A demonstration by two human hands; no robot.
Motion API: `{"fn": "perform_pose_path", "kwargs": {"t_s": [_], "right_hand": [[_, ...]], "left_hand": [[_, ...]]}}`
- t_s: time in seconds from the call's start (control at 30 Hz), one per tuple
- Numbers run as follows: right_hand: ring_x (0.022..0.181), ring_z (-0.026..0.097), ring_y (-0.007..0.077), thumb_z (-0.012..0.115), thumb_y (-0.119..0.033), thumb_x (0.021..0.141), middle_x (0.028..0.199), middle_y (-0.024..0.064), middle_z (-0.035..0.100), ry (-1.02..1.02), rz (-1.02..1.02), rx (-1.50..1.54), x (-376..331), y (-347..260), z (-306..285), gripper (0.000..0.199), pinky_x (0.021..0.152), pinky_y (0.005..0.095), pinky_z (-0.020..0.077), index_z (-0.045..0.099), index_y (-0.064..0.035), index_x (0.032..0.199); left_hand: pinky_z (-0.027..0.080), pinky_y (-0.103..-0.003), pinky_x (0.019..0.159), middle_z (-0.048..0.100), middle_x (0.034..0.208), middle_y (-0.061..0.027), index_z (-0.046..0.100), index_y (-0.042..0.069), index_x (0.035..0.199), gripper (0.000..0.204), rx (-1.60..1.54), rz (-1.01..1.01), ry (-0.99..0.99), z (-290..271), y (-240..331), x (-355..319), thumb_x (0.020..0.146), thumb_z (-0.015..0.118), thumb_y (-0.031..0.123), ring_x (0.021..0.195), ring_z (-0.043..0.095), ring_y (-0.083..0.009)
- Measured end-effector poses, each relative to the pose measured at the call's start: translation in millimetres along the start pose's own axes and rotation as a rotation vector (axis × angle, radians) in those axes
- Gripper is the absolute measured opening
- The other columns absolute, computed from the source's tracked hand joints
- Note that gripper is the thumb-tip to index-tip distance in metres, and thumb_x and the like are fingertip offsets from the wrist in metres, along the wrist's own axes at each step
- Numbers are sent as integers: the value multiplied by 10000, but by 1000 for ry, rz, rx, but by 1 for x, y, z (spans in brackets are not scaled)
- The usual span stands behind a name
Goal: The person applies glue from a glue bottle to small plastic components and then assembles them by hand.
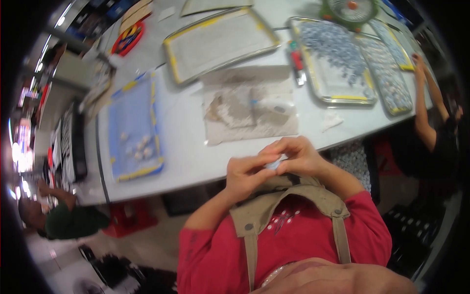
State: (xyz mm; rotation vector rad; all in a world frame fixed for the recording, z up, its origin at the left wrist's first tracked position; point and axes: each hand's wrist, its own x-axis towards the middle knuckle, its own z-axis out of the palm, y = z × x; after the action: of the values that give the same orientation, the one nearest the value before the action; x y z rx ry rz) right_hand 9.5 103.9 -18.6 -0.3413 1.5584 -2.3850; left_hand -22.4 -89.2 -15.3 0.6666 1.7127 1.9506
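Note:
Close in front of my chest, both hands meet around a small pale blue piece (275,162), its kind too small and blurred to tell. My left hand (246,175) pinches it from the left, and my right hand (297,155) grips it from the right with fingers bent. Parts of it are hidden by the fingers. Just beyond the hands lies a sheet of cardboard (220,132) with whitish smears. A white rounded tool with a blue tip (279,107) rests on that sheet.
A blue tray (129,110) at left holds several pale round pieces. Behind stands a yellow-edged tray (220,44). At right are a tray (325,88) of bluish pieces, a red-handled tool (296,61) and a fan (350,10). People sit at both sides (71,220).

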Motion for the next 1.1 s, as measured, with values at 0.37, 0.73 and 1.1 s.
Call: {"fn": "perform_pose_path", "kwargs": {"t_s": [0.37, 0.73, 1.1], "right_hand": [[958, 541, 136, 541, -36, 849, 985, 81, 614, 416, -178, -393, 12, 6, -13, 181, 873, 263, 397, 576, 27, 1015], [775, 585, 97, 567, -93, 845, 814, 56, 642, 781, -145, -460, -1, 24, -48, 136, 714, 216, 449, 621, 5, 921], [762, 581, 82, 586, -110, 837, 823, 43, 648, 707, -245, -502, -9, 18, -48, 145, 703, 213, 456, 631, -18, 940]], "left_hand": [[478, -242, 646, 657, 846, -74, 650, 48, 1012, 310, 982, 226, 797, -107, 14, -18, 708, 695, 5, 681, 580, -118], [470, -351, 772, 626, 1010, -178, 607, -16, 1049, 301, 1279, -99, 993, -257, 2, -34, 758, 599, 64, 867, 606, -293], [476, -354, 711, 648, 883, -178, 624, 16, 1038, 336, 1460, -218, 1007, -263, 13, -40, 793, 622, 245, 761, 620, -291]]}}
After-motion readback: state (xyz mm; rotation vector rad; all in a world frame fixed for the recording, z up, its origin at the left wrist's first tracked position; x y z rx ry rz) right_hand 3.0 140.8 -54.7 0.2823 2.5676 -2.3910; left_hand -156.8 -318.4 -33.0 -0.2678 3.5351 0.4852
